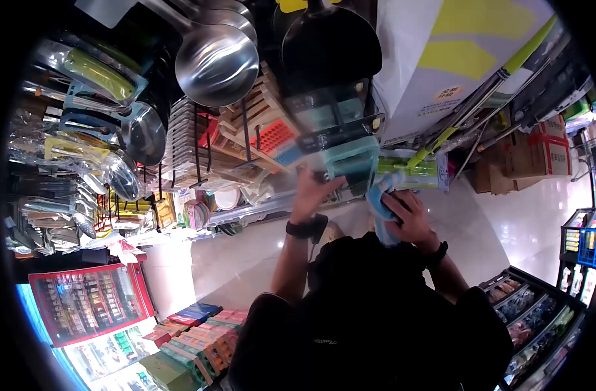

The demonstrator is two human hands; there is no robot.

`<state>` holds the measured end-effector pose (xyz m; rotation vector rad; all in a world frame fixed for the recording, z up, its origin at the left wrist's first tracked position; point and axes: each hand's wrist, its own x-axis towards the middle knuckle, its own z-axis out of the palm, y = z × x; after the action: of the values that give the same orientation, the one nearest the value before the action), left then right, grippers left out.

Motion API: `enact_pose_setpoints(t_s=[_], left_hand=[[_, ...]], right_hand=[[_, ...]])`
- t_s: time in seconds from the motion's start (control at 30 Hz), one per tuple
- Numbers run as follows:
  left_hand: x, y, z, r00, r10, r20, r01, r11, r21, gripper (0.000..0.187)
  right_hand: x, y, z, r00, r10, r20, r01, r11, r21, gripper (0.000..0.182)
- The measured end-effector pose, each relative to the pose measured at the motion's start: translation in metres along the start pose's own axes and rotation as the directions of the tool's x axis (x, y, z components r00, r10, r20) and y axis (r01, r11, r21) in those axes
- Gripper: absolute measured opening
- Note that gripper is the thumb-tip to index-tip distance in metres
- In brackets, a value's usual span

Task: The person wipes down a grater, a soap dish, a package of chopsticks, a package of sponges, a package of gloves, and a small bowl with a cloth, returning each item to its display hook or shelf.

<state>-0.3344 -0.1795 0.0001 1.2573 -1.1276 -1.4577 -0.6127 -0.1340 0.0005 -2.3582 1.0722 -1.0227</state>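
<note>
My left hand (313, 194) is raised at the front of a hanging display, its thumb and fingers spread, with nothing visible in it. Close to its fingertips are teal plastic-framed items (351, 156) hanging on hooks. My right hand (407, 215) is closed round a light blue cloth-like item (380, 203) with a dark part under the fingers. To the upper left of my left hand hang wooden-framed pieces with a red and blue grid (274, 138).
Steel ladles (217, 65) and a black pan (332, 45) hang above. Packaged utensils (102, 156) fill the left rack. A large white box (435, 72) stands at upper right, cartons (529, 153) beyond. Behind are a red-framed cabinet (141, 287) and a black rack (539, 293).
</note>
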Motion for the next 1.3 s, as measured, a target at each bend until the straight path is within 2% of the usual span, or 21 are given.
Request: enact_pose_setpoints(t_s=[0.03, 0.13, 0.23, 0.33, 0.43, 0.53, 0.63, 0.73, 0.83, 0.9, 1.0, 1.07, 1.1, 1.17, 1.2, 1.3], left_hand=[[0.000, 0.001, -0.003, 0.999, -0.031, 0.011, 0.030, 0.999, 0.034, 0.049], [-0.001, -0.002, 0.001, 0.994, 0.105, 0.013, -0.105, 0.994, -0.014, 0.050], [-0.003, -0.006, 0.001, 0.990, 0.135, 0.035, -0.132, 0.988, -0.073, 0.051], [-0.005, -0.010, 0.005, 0.966, 0.259, 0.008, -0.256, 0.959, -0.119, 0.051], [-0.010, -0.007, 0.004, 0.977, 0.212, -0.019, -0.213, 0.973, -0.084, 0.053], [-0.006, -0.001, 0.009, 0.955, 0.285, -0.078, -0.294, 0.943, -0.157, 0.050], [-0.003, -0.001, 0.005, 0.966, 0.250, -0.071, -0.251, 0.968, -0.011, 0.046], [0.007, -0.004, 0.005, 0.974, 0.163, -0.160, -0.158, 0.987, 0.041, 0.043], [0.018, 0.010, 0.007, 0.981, 0.141, -0.135, -0.131, 0.988, 0.084, 0.042], [0.029, 0.012, 0.012, 0.975, 0.169, -0.142, -0.174, 0.984, -0.025, 0.040], [0.036, 0.013, 0.018, 0.973, 0.148, -0.179, -0.162, 0.984, -0.068, 0.042], [0.042, 0.002, 0.011, 0.933, 0.334, -0.131, -0.286, 0.913, 0.292, 0.043], [0.047, -0.018, 0.001, 0.871, 0.491, -0.001, -0.393, 0.699, 0.598, 0.043], [0.059, -0.050, -0.011, 0.784, 0.611, 0.114, -0.447, 0.428, 0.785, 0.044], [0.070, -0.063, -0.007, 0.767, 0.640, 0.051, -0.448, 0.476, 0.757, 0.046], [0.060, -0.040, 0.012, 0.747, 0.643, -0.168, -0.413, 0.647, 0.641, 0.054]], right_hand=[[-0.001, 0.001, 0.000, 1.000, 0.006, -0.001, -0.006, 1.000, 0.004, 0.055], [-0.002, 0.004, 0.001, 0.999, -0.001, -0.033, 0.000, 1.000, -0.002, 0.054], [-0.006, 0.007, 0.000, 0.999, -0.001, -0.043, 0.001, 1.000, 0.007, 0.054], [-0.009, 0.009, -0.001, 0.999, 0.019, -0.047, -0.018, 0.999, 0.028, 0.055], [-0.013, 0.010, -0.002, 0.997, 0.058, -0.042, -0.056, 0.998, 0.033, 0.056], [-0.016, 0.013, -0.001, 0.997, 0.061, -0.035, -0.060, 0.998, 0.032, 0.057], [-0.018, 0.014, -0.001, 0.997, 0.068, -0.028, -0.067, 0.997, 0.036, 0.057], [-0.016, 0.011, -0.002, 0.997, 0.070, -0.024, -0.069, 0.997, 0.039, 0.056], [-0.016, 0.011, 0.000, 0.998, 0.057, -0.031, -0.056, 0.998, 0.043, 0.056], [-0.016, 0.012, 0.001, 0.998, 0.056, -0.027, -0.054, 0.998, 0.042, 0.056], [-0.019, 0.014, 0.003, 0.998, 0.058, -0.015, -0.058, 0.998, 0.034, 0.056], [-0.021, 0.016, 0.004, 0.999, 0.050, -0.017, -0.049, 0.998, 0.029, 0.057], [-0.022, 0.017, 0.004, 0.999, 0.051, -0.015, -0.051, 0.998, 0.036, 0.057], [-0.023, 0.019, 0.004, 0.999, 0.052, -0.007, -0.052, 0.997, 0.054, 0.057], [-0.023, 0.021, 0.004, 0.999, 0.047, -0.005, -0.046, 0.997, 0.064, 0.057], [-0.022, 0.024, 0.003, 0.999, 0.032, 0.008, -0.032, 0.996, 0.085, 0.058]])
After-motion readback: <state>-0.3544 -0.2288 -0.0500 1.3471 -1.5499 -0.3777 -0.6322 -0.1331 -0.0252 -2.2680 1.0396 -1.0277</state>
